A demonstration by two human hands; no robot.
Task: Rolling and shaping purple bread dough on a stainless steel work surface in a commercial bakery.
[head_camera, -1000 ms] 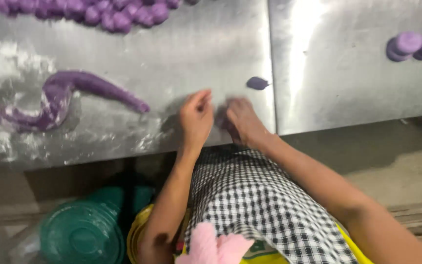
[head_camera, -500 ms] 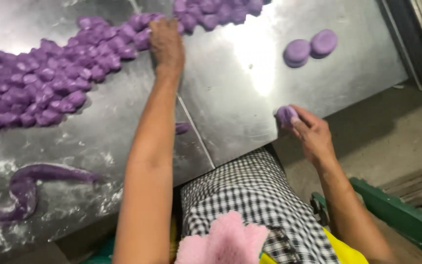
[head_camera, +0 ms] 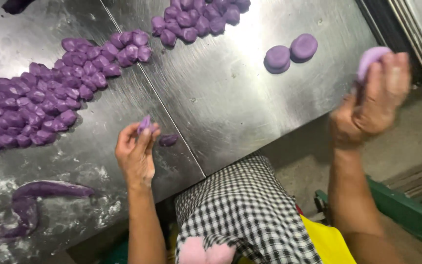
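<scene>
Dough dominates what I see across the steel bench point(head_camera: 230, 112). At lower left of the frame lies a long purple dough rope point(head_camera: 40, 195), its long axis running roughly left to right, curling at its left end. Above it, a wide heap of small purple dough pieces point(head_camera: 35, 112) spreads toward upper centre. My left hand point(head_camera: 135, 156) sits at centre left, fingertips pinched on a small dough piece point(head_camera: 145, 123); a loose bit point(head_camera: 168, 140) lies just beside it on the right, nearer this hand than the other. Two flattened dough discs point(head_camera: 290, 53) rest touching at upper right. My right hand point(head_camera: 367, 107), raised off the bench at far right, grasps a pale purple dough lump point(head_camera: 369, 61).
</scene>
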